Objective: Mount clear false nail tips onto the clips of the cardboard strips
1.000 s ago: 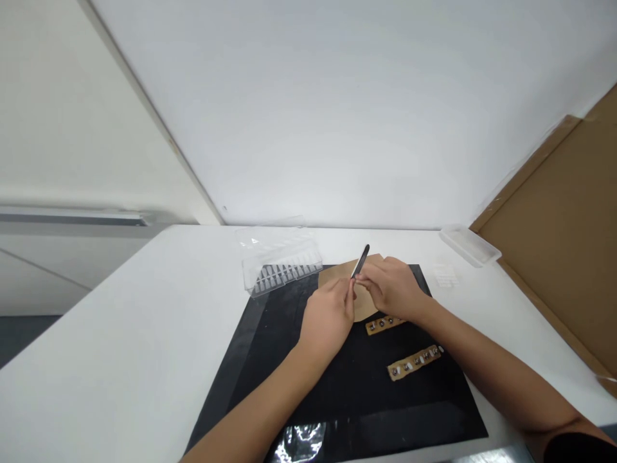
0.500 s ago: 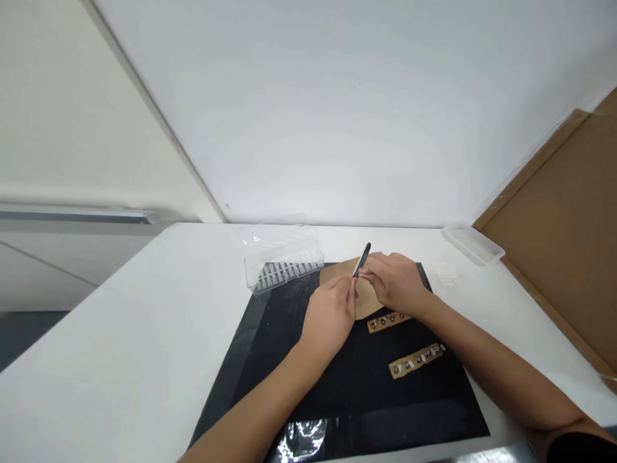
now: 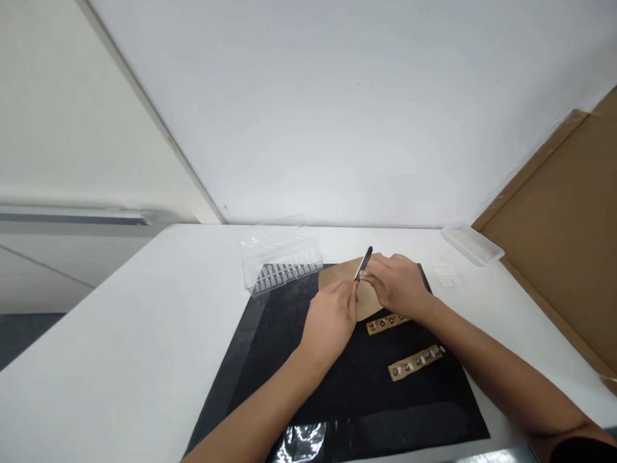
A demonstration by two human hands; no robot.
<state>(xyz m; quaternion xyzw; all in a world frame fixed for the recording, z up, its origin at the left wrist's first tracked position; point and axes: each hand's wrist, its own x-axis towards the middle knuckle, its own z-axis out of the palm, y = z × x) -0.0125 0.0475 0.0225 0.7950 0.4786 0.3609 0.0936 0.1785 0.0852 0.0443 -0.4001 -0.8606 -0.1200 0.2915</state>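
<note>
Over a brown paper sheet (image 3: 369,303), my two hands meet fingertip to fingertip. My right hand (image 3: 398,283) is closed around the lower end of a slim black-and-white nail file (image 3: 365,260), whose tip points up and away. Pinched fingers on my left hand (image 3: 332,312) press close to the file's lower end; whatever small thing they hold is hidden. Below the right wrist lies a brown strip (image 3: 380,326) with round metal studs, partly covered by the arm. Nearer to me is a second studded strip (image 3: 415,363) with small white nail tips along it.
A black mat (image 3: 337,399) lies under everything on the white table (image 3: 144,334). At its back left corner stands a clear lidded box (image 3: 284,270) with rows of nail tips. A translucent tray (image 3: 472,244) sits back right, beside a cardboard panel (image 3: 559,244).
The nail file tilts slightly more to the right and its tip sits a little lower. Both hands keep almost the same place; the view has shifted slightly.
</note>
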